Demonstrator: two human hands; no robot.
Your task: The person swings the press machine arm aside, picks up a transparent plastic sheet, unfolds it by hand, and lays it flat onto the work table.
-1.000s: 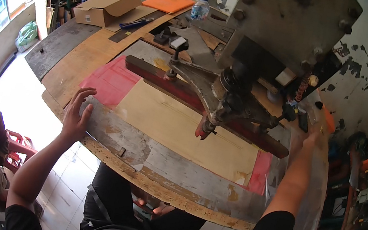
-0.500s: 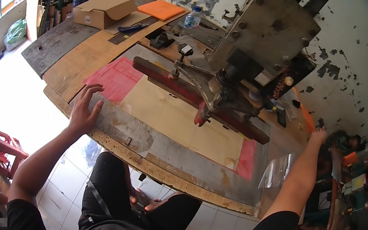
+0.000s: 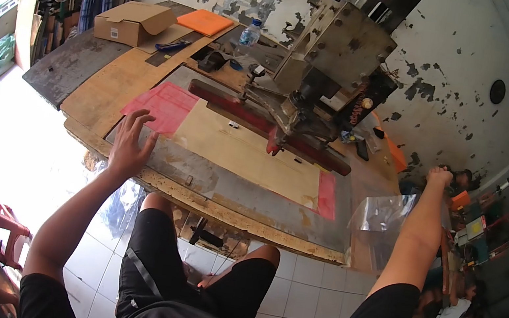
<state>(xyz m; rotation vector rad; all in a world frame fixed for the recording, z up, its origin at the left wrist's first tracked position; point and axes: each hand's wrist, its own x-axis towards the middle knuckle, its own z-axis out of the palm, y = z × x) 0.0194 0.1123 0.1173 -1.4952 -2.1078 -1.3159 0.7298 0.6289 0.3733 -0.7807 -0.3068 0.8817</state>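
My left hand point(image 3: 132, 143) is open, its fingers spread over the front left part of the grey plate point(image 3: 226, 189), near the pink sheet point(image 3: 166, 107). I cannot tell whether it touches the plate. My right arm reaches out past the table's right side, and my right hand point(image 3: 440, 176) is closed; what it grips is hidden. Between my hands, a cream sheet point(image 3: 249, 151) lies on the plate with pink at both ends. Above it spans the long dark red bar point(image 3: 236, 108) of a heavy metal press point(image 3: 346, 40).
A cardboard box point(image 3: 131, 22), an orange stack point(image 3: 204, 22) and a water bottle point(image 3: 250, 33) stand at the back left. Clear plastic film point(image 3: 382, 214) hangs at the right edge, near my right forearm. A red stool point(image 3: 3, 226) is at the lower left.
My view has shifted, so the press and table sit further left and more of the press shows. My left hand remains spread over the plate's left side; my right hand stays closed.
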